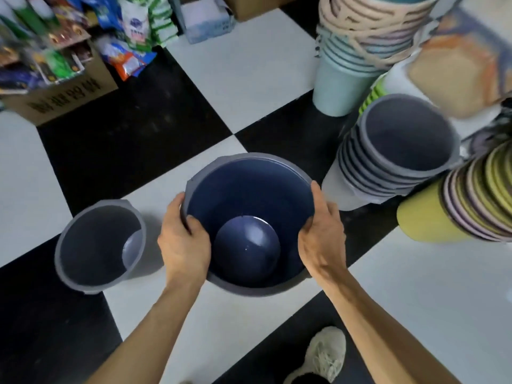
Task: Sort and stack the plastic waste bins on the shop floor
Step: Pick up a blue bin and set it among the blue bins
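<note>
1. Navy bin (249, 217) is held above the checkered floor (243, 65), gripped at its rim by the left hand (184, 242) and right hand (321, 234), fingers curled.
2. A grey bin (97, 245) is stood just left.
3. Stacked grey bins (399, 151) are seen farther right.

Floor: large glossy black-and-white checkered tiles (249, 79). Upper left: open brown cardboard carton (69, 90) with printed lettering, filled with colourful packaged goods (130, 29). Top centre: second cardboard box (249, 6).
</note>
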{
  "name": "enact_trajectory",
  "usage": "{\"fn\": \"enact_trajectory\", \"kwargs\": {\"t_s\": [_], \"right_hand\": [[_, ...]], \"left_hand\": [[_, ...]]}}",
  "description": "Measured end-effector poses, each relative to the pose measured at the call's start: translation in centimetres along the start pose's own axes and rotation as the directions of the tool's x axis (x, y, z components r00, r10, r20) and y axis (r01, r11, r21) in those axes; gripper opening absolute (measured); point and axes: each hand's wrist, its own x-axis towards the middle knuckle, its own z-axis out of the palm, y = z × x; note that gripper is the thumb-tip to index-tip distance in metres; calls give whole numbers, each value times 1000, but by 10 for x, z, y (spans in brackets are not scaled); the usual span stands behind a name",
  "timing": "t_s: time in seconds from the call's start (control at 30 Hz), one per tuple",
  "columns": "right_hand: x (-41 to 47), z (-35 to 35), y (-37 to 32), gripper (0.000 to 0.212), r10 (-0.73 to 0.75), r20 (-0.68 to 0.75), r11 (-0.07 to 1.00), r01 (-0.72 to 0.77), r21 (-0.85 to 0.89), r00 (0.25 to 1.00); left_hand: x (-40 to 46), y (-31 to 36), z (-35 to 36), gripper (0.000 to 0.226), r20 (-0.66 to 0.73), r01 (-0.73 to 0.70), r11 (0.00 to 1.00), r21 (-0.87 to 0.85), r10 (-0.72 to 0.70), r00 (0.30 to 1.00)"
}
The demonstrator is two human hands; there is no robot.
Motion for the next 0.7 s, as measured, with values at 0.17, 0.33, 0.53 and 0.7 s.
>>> {"fn": "enact_trajectory", "kwargs": {"t_s": [0.17, 0.33, 0.53, 0.7], "right_hand": [[51, -106, -4, 67, -85, -153, 995, 92, 38, 984], [94, -200, 2, 67, -177, -351, 982, 187, -6, 920], [129, -278, 29, 60, -207, -578, 976, 212, -60, 789], [161, -316, 60, 65, -147, -655, 989, 118, -88, 741]], "left_hand": [[-20, 109, 42, 50, -24, -124, 987, -106, 122, 992], [-36, 199, 91, 47, -73, -283, 941, -186, 274, 959], [-51, 272, 152, 45, -73, -412, 874, -257, 408, 910], [-57, 311, 211, 47, 13, -419, 866, -271, 439, 898]]}}
